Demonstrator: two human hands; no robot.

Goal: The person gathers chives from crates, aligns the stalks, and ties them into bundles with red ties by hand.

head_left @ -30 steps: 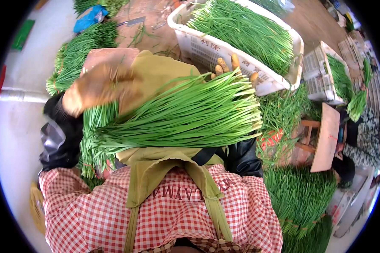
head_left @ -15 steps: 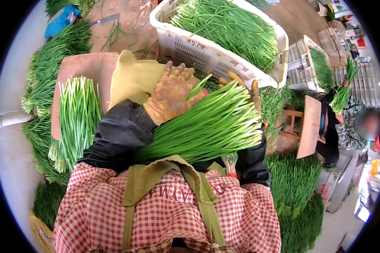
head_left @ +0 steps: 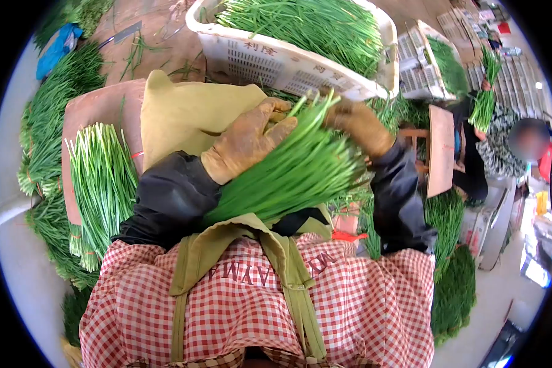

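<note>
A thick bunch of garlic chives (head_left: 282, 175) lies across my lap, its pale cut ends pointing right and smeared by motion. My left hand (head_left: 248, 138), in a stained brown glove, grips the bunch from its upper left side. At the upper right end, my right hand (head_left: 359, 126), gloved the same way, has its fingers curled down on the pale stalk ends. Its fingertips are partly blurred. Behind the left hand a yellow-tan cloth (head_left: 196, 116) covers part of a reddish board (head_left: 104, 101). A second bunch of chives (head_left: 104, 178) rests on that board.
Ahead stands a white plastic crate (head_left: 276, 67) full of chives. Tied chive bundles (head_left: 61, 110) are piled on the left, near a knife (head_left: 126, 32) and a blue bag (head_left: 58, 52). On the right are a wooden stool (head_left: 440, 150) and another person (head_left: 500, 138) holding chives.
My right hand has come from behind the bunch's cut ends to their upper side, fingers curling in. My left hand's fingers have drawn together. The view has shifted, and the bunch is blurred.
</note>
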